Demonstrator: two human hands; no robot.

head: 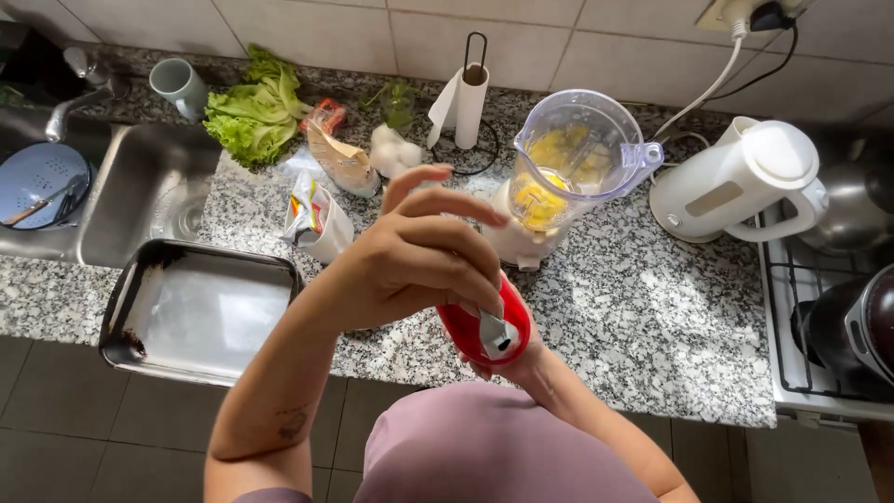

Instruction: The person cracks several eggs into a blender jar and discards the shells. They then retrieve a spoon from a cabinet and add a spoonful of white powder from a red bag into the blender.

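Both hands are working a red container (484, 331) at about 6 o'clock: left hand (419, 256) gripping its top, right hand (498, 368) gripping underneath. Blender jug (577, 158) at 12 is holding something yellow. Opened bags (321, 219) are sitting at 10, metal tray (200, 312) at 9, on a speckled granite counter (652, 317).

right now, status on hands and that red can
Left hand on top of the red can, fingers at its foil seal. Right hand mostly hidden, gripping can from below. Blender jug just behind, apart; nothing blocking.
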